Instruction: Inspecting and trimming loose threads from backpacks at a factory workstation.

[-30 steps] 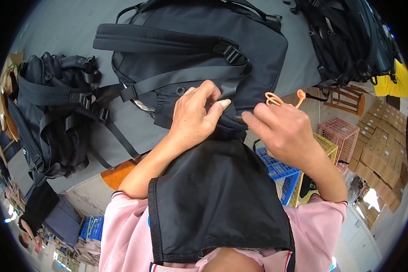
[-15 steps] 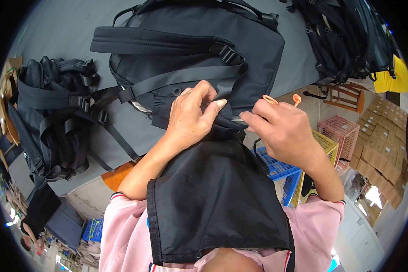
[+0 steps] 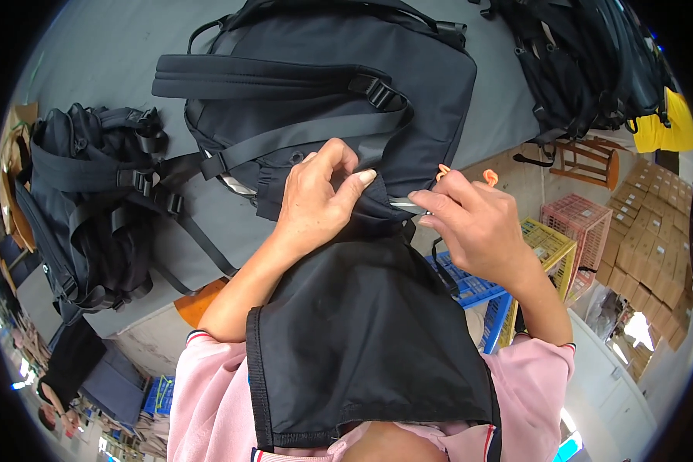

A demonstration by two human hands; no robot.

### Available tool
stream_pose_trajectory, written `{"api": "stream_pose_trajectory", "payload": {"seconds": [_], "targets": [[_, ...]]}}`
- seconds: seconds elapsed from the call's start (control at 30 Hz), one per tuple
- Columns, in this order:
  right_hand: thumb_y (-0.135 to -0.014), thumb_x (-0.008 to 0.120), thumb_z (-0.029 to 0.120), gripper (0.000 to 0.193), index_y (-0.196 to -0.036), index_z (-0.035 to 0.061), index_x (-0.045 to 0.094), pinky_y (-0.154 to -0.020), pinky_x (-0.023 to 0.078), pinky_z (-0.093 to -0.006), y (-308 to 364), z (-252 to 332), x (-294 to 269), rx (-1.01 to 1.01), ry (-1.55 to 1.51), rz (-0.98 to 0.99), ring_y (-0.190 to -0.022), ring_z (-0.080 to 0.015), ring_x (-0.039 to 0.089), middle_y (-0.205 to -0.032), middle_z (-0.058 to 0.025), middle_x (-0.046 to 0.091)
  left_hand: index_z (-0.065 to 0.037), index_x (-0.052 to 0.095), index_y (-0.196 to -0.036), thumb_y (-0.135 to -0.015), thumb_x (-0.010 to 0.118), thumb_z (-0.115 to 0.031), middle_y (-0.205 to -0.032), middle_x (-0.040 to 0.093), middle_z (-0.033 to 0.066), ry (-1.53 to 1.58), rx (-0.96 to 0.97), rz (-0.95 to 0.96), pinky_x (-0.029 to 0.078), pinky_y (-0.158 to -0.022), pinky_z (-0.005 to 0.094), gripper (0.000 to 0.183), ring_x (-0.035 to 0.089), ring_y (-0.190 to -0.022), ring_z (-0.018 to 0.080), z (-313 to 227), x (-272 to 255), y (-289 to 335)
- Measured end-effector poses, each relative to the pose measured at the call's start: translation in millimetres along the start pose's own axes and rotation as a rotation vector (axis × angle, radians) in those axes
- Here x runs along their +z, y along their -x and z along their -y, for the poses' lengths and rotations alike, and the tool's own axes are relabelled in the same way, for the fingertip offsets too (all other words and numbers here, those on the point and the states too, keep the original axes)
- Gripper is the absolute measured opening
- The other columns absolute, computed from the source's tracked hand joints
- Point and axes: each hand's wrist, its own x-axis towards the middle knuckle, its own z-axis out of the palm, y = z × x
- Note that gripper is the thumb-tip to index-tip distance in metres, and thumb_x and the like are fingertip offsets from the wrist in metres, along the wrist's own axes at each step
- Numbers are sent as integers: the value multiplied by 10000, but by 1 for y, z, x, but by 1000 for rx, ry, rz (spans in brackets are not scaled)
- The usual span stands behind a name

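Observation:
A black backpack (image 3: 433, 104) lies on the grey table, its padded shoulder strap (image 3: 269, 79) and webbing stretched across it. My left hand (image 3: 313, 202) pinches the fabric at the bag's near edge between thumb and fingers. In my right hand (image 3: 481, 225) is a pair of scissors (image 3: 405, 205) with orange handles; the loops stick out above my knuckles. Their metal blades point left, with the tips against the fabric beside my left thumb. What lies right under the tips is too small to make out.
Another black backpack (image 3: 92, 200) is at the left of the table (image 3: 208, 239), with more black bags (image 3: 570, 69) at the far right. Beside me on the right stand blue (image 3: 470, 277), yellow and pink crates (image 3: 574, 227). Stacked cartons (image 3: 639, 239) and a wooden stool (image 3: 589, 163) are beyond.
My right hand has shifted slightly and turned, so more of the scissor blades shows. My left hand keeps its pinch on the fabric.

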Motion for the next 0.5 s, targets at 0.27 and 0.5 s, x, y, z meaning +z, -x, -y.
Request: {"api": "stream_pose_trajectory", "payload": {"seconds": [0.27, 0.5], "targets": [[-701, 643, 105, 175, -859, 74, 573, -593, 466, -299, -10, 1, -10, -142, 115, 57, -687, -171, 570, -801, -43, 475, -33, 437, -768, -805, 670, -88, -666, 433, -1, 50, -45, 12, 366, -600, 223, 243, 387, -634, 78, 1, 1, 2], [-705, 644, 105, 164, -849, 68, 574, -613, 477, -301, -16, 2, -8, -155, 100, 98, -683, -179, 587, -803, -49, 476, -36, 437, -777, -810, 671, -89, -687, 438, -7, 17, -52, 24, 369, -617, 219, 242, 398, -658, 74, -1, 0, 2]]}}
